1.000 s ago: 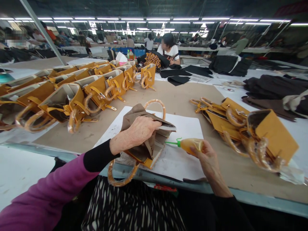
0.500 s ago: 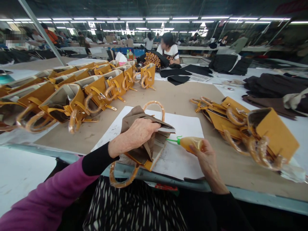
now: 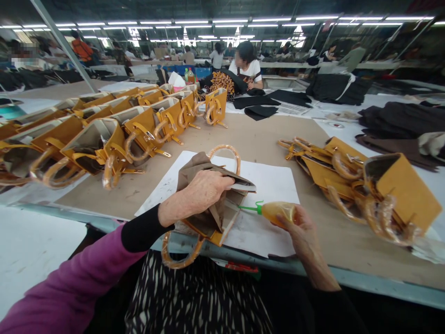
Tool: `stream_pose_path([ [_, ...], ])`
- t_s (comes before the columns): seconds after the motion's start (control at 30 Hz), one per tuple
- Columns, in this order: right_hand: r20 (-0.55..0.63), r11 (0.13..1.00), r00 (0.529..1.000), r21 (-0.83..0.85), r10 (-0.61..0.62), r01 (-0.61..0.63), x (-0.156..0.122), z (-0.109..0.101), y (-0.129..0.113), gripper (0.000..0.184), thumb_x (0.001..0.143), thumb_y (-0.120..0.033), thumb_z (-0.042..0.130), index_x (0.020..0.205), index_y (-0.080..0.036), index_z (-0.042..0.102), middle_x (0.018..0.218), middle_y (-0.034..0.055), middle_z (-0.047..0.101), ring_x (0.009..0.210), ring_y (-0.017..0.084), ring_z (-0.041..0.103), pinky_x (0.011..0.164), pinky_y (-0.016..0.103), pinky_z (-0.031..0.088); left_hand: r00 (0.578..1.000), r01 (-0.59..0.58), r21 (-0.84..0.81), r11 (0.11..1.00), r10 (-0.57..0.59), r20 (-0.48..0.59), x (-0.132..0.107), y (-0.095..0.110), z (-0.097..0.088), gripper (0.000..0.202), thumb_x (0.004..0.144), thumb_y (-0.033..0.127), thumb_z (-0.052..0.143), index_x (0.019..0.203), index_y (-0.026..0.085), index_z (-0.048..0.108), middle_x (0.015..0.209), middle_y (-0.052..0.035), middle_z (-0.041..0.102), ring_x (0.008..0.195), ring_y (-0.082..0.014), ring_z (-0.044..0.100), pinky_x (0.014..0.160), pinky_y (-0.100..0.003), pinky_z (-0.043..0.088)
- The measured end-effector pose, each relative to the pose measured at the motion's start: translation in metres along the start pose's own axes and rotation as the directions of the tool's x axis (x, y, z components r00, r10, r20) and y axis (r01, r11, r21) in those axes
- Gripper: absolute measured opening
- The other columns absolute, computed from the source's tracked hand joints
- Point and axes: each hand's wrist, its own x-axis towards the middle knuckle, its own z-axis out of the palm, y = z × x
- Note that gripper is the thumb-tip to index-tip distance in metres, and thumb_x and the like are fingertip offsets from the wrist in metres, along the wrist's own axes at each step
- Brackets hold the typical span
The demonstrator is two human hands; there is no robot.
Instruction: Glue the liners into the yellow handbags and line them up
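A mustard-yellow handbag (image 3: 222,218) lies on its side on a white sheet (image 3: 271,185) at the table's near edge, its brown lining pulled out. My left hand (image 3: 201,192) is closed over that lining and the bag's open mouth. One wrapped handle (image 3: 179,253) hangs over the table edge, the other (image 3: 225,153) arches behind. My right hand (image 3: 301,227) grips a small amber squeeze bottle (image 3: 276,211). Its green nozzle (image 3: 248,208) points left and touches the inner edge of the bag's opening.
A long row of upright yellow handbags (image 3: 104,134) runs along the left. A pile of the same bags (image 3: 365,181) lies at the right. Dark fabric (image 3: 399,120) covers the far right bench. A seated person (image 3: 246,69) works at the table's far end.
The view has shifted slightly. My right hand has kept the bottle's nozzle at the bag's opening, moving it a little lower. My left hand holds the lining in the same place.
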Motion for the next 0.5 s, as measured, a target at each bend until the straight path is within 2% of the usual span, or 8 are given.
stream_pose_path([
  [0.23, 0.064, 0.994, 0.994, 0.058, 0.09, -0.093, -0.0099, -0.0017, -0.0096, 0.04, 0.066, -0.041, 0.077, 0.096, -0.021, 0.06, 0.098, 0.0045, 0.065, 0.09, 0.025, 0.062, 0.071, 0.038, 0.058, 0.999, -0.007, 0.022, 1.0, 0.008, -0.032, -0.0028, -0.0015, 0.0057, 0.023, 0.085, 0.014, 0.041, 0.088, 0.017, 0.064, 0.077, -0.0035, 0.063, 0.069, -0.0152, 0.055, 0.061, -0.025, 0.04],
  [0.5, 0.044, 0.988, 0.993, 0.11, 0.108, -0.112, -0.0112, 0.0009, -0.0074, 0.042, 0.063, -0.041, 0.078, 0.096, -0.021, 0.06, 0.099, 0.0044, 0.066, 0.091, 0.025, 0.062, 0.07, 0.037, 0.057, 0.999, -0.009, 0.017, 1.0, 0.01, -0.035, -0.0028, -0.0006, 0.0043, 0.025, 0.085, 0.013, 0.04, 0.089, 0.018, 0.064, 0.078, -0.0029, 0.063, 0.069, -0.015, 0.054, 0.061, -0.024, 0.039],
])
